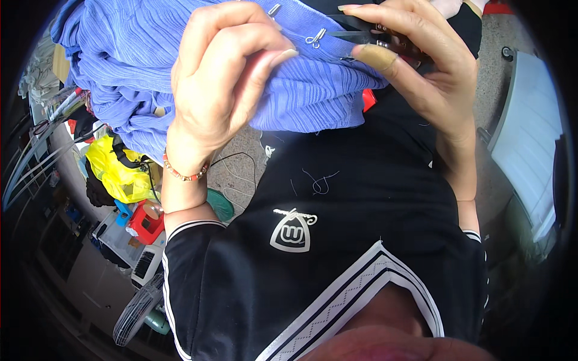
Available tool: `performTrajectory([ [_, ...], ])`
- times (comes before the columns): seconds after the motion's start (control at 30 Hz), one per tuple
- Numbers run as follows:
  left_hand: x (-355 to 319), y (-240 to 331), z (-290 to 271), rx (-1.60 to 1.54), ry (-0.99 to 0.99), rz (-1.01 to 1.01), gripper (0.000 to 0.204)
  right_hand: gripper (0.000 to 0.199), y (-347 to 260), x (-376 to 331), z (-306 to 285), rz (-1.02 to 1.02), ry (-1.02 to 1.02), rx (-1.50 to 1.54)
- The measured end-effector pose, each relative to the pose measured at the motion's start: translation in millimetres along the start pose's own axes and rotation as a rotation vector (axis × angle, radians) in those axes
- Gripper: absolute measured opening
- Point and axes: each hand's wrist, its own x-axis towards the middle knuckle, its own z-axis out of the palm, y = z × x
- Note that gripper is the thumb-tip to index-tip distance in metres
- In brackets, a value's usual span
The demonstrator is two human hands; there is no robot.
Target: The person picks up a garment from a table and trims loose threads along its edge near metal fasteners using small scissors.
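Observation:
A blue-violet ribbed knit garment (307,99) lies bunched across my lap at the top of the view. Small wire hooks, one of them a silvery looped hook (315,38), sit along its smooth band. My left hand (217,75) is over the garment, thumb and forefinger pinched together beside the hook; what is between them is too small to make out. In my right hand (430,60) are dark thread snips (352,36), their pointed blades reaching toward the hook. A tan bandage (377,58) wraps that thumb. The snips' handles are partly hidden by my fingers.
To the left are a bright yellow bag (117,168), a red container (146,222) and a fan (137,310). A pale panel (527,132) stands on the right, with a caster (507,53) near it. Loose threads (321,180) lie on my black shirt.

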Motion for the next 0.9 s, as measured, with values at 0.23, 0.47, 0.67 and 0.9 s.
performTrajectory([
  [0.23,-4,1,10,-0.083,0.104,0.012,0.015,0.042,-2,-2,0,-0.024,0.011,-0.050],
  [0.47,6,18,7,-0.093,0.008,-0.233,0.016,0.041,-1,0,-3,-0.042,0.017,-0.073],
  [0.67,26,11,-10,-0.046,-0.151,-0.124,0.018,0.042,4,0,2,-0.079,0.015,-0.030],
  [0.9,39,15,-17,-0.058,-0.276,-0.150,0.016,0.040,8,-3,3,-0.093,0.037,-0.024],
])
